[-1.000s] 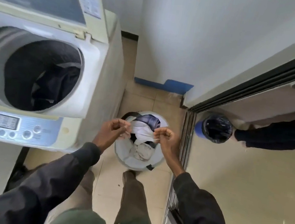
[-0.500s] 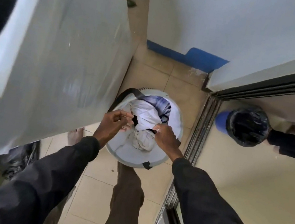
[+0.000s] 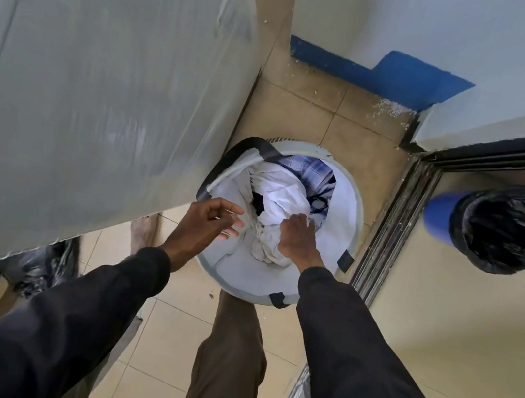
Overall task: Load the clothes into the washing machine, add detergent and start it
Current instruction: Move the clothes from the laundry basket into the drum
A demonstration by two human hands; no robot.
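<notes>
Laundry basket [image 3: 341, 227] holding white garment [image 3: 282, 198], checked shirt [image 3: 311, 169]; right hand [image 3: 296, 237] gripping white garment, left hand [image 3: 208, 221] hovering beside, fingers loosely spread

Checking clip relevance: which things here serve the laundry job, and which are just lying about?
Job: laundry basket, white garment gripped by right hand, checked shirt, washing machine.
Lying about: blue bin, black bag.

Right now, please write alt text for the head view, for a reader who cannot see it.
Seen from above, a person's right hand grips white cloth in a round laundry basket on the floor; the left hand, fingers loose, is beside it.
</notes>
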